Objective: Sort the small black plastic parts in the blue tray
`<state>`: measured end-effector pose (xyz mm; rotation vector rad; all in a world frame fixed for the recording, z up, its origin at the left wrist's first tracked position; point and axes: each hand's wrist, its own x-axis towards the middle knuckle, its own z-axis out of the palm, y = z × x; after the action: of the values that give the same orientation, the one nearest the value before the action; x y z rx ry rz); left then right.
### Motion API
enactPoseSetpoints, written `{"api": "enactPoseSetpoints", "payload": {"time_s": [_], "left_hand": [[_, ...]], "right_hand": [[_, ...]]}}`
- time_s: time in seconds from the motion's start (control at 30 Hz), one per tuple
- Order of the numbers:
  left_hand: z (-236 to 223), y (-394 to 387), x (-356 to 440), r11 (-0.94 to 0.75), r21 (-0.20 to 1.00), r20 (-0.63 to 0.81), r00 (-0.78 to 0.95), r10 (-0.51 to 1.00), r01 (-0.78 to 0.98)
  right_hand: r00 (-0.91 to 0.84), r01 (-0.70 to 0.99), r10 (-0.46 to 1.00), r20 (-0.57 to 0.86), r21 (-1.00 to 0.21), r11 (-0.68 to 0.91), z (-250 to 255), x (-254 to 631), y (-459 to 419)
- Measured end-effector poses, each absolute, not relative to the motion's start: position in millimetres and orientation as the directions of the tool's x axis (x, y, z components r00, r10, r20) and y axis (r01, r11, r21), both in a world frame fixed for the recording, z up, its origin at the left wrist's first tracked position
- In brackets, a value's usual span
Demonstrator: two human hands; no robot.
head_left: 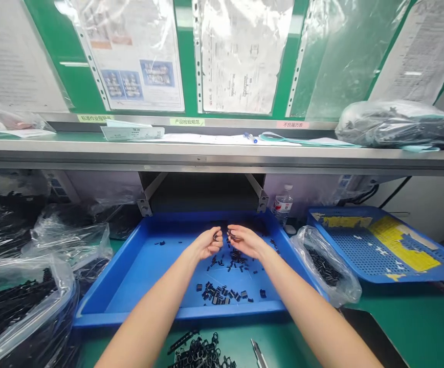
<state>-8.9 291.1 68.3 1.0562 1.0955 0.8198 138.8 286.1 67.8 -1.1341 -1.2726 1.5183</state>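
Observation:
Over the blue tray (126, 276) my two hands face each other, a narrow gap between them. My left hand (208, 243) is closed, its fingers curled around a small black plastic part (216, 236) that is mostly hidden. In my right hand (245, 241), thumb and fingers pinch another small black plastic part, whose exact shape I cannot make out. Below the hands, loose black plastic pieces (218, 294) lie scattered on the tray floor. Nearer to me, a pile of black ring-shaped clips (202, 352) rests on the green table.
A utility knife (259, 352) lies by the clips. Plastic bags of black parts (15, 306) crowd the left. At right are an open bag (325, 266), a bottle (283, 204) and a perforated blue basket (352, 245). A conveyor (204, 193) ends behind the tray, under a shelf (199, 159).

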Motion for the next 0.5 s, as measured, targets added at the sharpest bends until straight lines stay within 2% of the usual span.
{"api": "enactPoseSetpoints", "payload": {"time_s": [0.1, 0.17, 0.3, 0.5], "left_hand": [[69, 289, -7, 0.310, 0.919, -0.219, 0.339, 0.915, -0.243], [65, 288, -8, 0.336, 0.883, -0.204, 0.376, 0.904, -0.328], [58, 290, -12, 0.392, 0.820, -0.198, 0.436, 0.878, -0.417], [64, 289, -13, 0.404, 0.778, -0.155, 0.477, 0.865, -0.481]], "right_hand": [[-0.245, -0.318, 0.965, -0.090, -0.933, -0.167, 71, 123, 281], [-0.268, -0.428, 0.957, -0.112, -0.876, -0.223, 68, 117, 280], [-0.308, -0.524, 0.935, -0.176, -0.789, -0.321, 62, 118, 282], [-0.273, -0.570, 0.943, -0.191, -0.757, -0.319, 64, 124, 284]]}}
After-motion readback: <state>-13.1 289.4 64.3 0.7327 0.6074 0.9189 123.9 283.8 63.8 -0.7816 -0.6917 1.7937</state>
